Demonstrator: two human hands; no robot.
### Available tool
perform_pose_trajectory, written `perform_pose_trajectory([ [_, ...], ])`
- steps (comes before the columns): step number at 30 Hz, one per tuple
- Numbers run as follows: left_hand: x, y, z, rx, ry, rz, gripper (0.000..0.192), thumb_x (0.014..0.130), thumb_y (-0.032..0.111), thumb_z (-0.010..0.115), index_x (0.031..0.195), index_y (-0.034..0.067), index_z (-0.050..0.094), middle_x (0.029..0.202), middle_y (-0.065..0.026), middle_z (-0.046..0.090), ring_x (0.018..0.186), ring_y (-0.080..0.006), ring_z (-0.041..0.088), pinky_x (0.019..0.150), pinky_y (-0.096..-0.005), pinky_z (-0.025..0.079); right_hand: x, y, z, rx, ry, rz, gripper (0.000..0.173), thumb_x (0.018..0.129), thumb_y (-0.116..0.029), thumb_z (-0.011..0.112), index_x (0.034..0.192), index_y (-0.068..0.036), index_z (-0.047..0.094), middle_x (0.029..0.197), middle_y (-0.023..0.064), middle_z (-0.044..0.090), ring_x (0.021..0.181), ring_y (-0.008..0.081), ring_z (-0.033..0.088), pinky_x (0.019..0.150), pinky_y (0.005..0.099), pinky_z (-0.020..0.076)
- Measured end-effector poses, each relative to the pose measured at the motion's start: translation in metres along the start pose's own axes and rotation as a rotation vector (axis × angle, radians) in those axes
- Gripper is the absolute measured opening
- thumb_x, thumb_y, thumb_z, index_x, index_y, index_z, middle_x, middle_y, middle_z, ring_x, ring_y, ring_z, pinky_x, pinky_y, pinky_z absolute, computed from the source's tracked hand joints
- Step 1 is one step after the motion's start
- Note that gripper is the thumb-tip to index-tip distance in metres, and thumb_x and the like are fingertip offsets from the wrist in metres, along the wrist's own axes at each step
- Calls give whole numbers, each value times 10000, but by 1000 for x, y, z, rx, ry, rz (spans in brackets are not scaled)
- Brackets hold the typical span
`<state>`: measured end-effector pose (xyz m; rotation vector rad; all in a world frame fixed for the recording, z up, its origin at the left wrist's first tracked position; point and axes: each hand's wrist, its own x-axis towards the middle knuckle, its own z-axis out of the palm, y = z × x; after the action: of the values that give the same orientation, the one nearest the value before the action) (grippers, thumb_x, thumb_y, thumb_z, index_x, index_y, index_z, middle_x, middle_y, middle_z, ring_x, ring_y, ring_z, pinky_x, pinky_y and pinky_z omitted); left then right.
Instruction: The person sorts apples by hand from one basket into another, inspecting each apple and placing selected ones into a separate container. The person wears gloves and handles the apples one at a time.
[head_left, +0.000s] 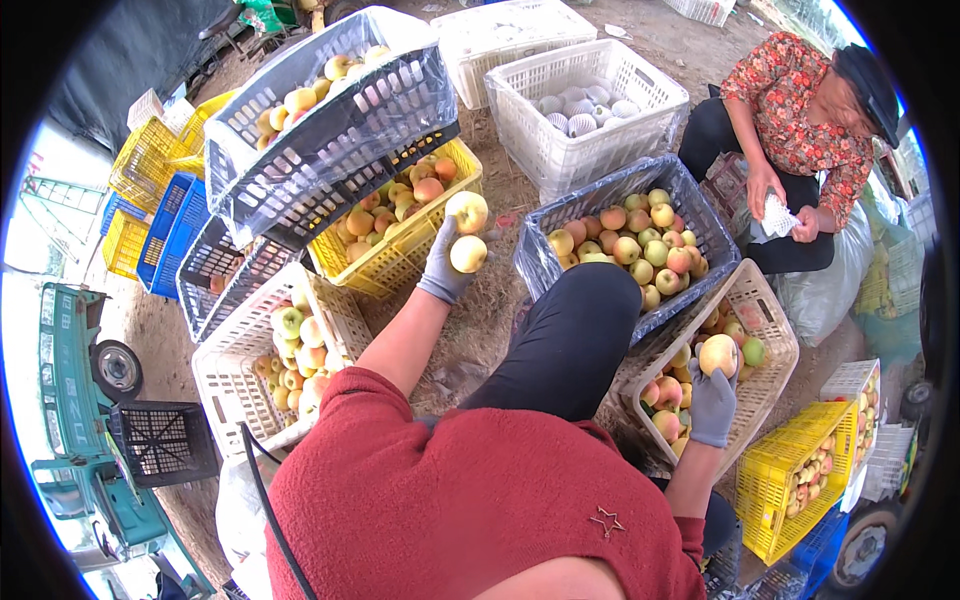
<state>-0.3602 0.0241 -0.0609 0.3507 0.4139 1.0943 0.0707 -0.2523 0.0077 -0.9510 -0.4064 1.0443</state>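
My left hand (444, 264), in a grey glove, grips two pale yellow apples, an upper apple (466, 211) and a lower apple (469, 254). It is raised beside a yellow crate (390, 259) of apples. My right hand (712, 405), gloved alike, holds a yellow-pink apple (718, 355) over a whitish plastic crate (772, 330) that has more apples inside. Between my hands, past my knee, stands a dark crate lined with clear plastic film (551, 274), holding many green and reddish apples (637, 238).
A dark film-lined crate (322, 142) of apples is stacked at the left, above a white crate (225, 375). White crates (517, 150) with net-wrapped fruit (581, 109) stand ahead. A seated person (795, 142) at the right handles a white foam net (778, 217). A teal vehicle (75, 405) is far left.
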Motion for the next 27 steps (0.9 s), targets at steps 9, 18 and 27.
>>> perform_pose_trajectory([
  [9, 40, -10, 11, 432, 132, -253, 514, 985, 488, 475, 1220, 40, 569, 933, -89, 678, 694, -181, 645, 550, -280, 529, -19, 22, -28, -940, 10, -203, 434, 936, -214, 580, 1353, -138, 486, 1293, 22, 552, 1177, 191, 546, 964, 329, 444],
  [18, 173, -117, 37, 1281, -60, -499, 762, 776, 480, 772, 1293, -29, 540, 1120, -154, 641, 929, -235, 657, 787, -337, 536, -13, 11, 7, 68, 116, 56, 639, 868, -97, 618, 1466, -112, 393, 1337, 145, 508, 1194, 303, 541, 964, 412, 470],
  [27, 165, -116, 49, 472, -43, -608, 571, 978, 438, 555, 1325, -11, 489, 1235, -171, 609, 1003, -268, 654, 853, -381, 551, 7, -18, 37, -179, 76, 49, 645, 844, -105, 629, 1450, -103, 409, 1314, 122, 523, 1113, 265, 584, 864, 388, 535],
])
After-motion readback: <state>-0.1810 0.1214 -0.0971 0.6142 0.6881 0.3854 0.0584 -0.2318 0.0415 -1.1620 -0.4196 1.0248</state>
